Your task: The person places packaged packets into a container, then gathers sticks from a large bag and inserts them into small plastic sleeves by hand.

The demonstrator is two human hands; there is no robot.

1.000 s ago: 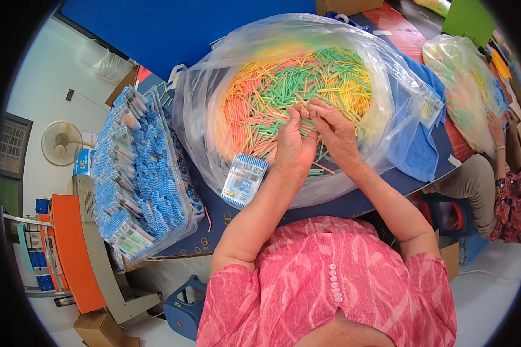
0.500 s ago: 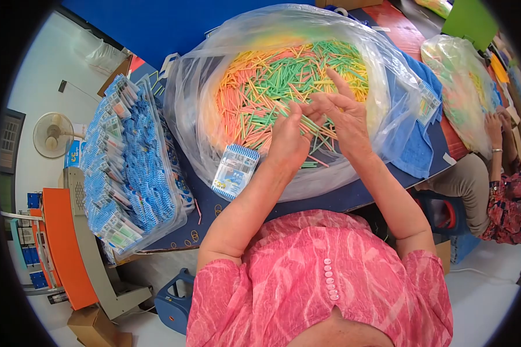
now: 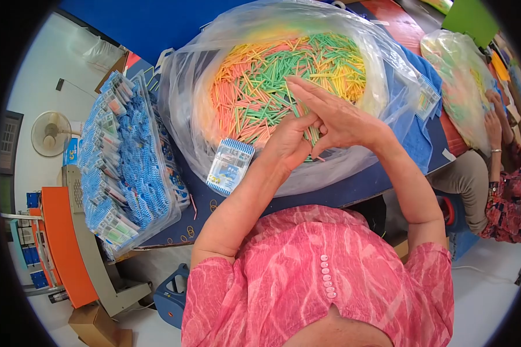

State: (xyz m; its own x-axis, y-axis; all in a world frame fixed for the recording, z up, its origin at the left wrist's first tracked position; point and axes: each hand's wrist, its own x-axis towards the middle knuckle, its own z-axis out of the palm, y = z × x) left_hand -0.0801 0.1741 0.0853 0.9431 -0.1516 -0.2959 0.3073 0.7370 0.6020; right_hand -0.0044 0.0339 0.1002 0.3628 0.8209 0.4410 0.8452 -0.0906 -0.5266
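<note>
In the head view, my left hand point(image 3: 289, 141) is closed around a small bundle of thin coloured sticks point(image 3: 314, 134), some green and yellowish. My right hand point(image 3: 347, 121) meets it from the right, its fingers stretched out flat over the bundle and the thumb apart. My palms partly hide the sticks. Both hands are above the near side of a large clear plastic bag point(image 3: 185, 95), opened wide and full of loose pink, green, yellow and orange sticks point(image 3: 272, 75). Close to my left forearm lies a blue-and-white printed packet point(image 3: 231, 165), on the bag's near left edge.
At left stands a clear plastic bin point(image 3: 171, 217) heaped with blue-striped packets point(image 3: 139, 168). Several rubber bands point(image 3: 188, 232) lie on the blue table. A blue cloth point(image 3: 414, 147) and another packet point(image 3: 427, 95) are at right. Farther right, a co-worker's hands point(image 3: 494, 124) are beside another bag point(image 3: 454, 87).
My right hand has turned from spread, raised fingers to a flatter pose across the sticks. Both hands have come slightly lower and closer together; the view has shifted a little.
</note>
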